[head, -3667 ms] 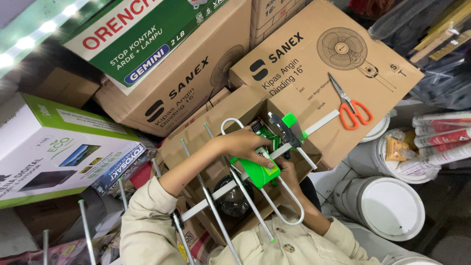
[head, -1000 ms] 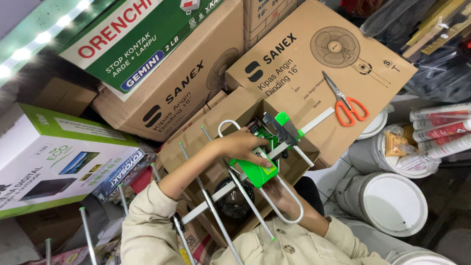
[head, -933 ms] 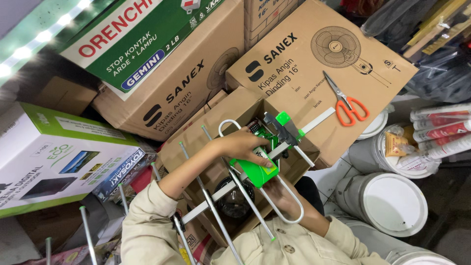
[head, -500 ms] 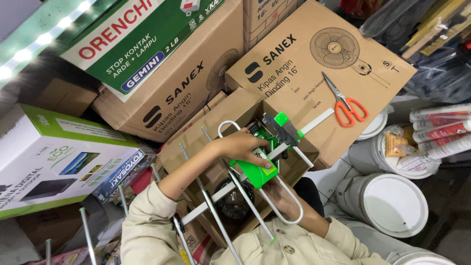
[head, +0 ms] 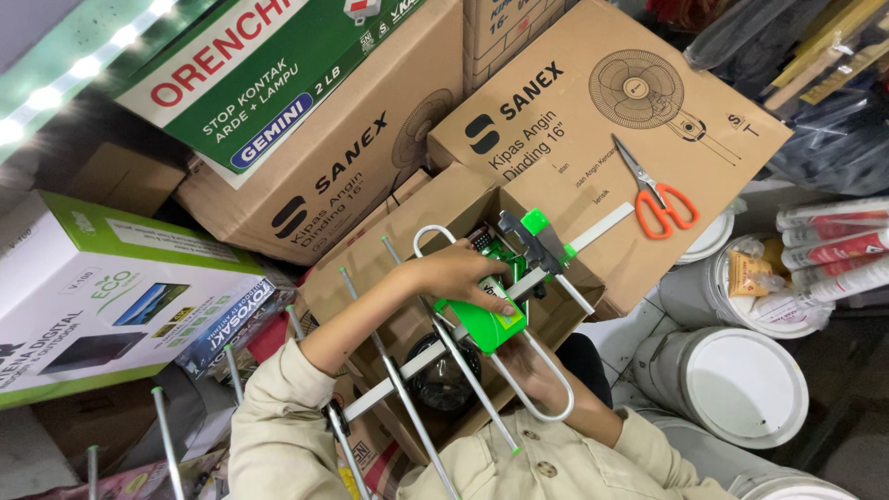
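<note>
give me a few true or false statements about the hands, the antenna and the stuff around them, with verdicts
1. The left hand rests on the green box of the antenna. True.
2. The scissors are in the right hand. False: they lie on a cardboard box, apart from both hands.
3. The right hand is under the antenna, near its metal loop. True.
4. The scissors have blue handles. False: the handles are orange.
5. The white bucket beside the person has its lid on. True.
6. The antenna lies flat on the floor. False: both hands hold it above an open carton.
</note>
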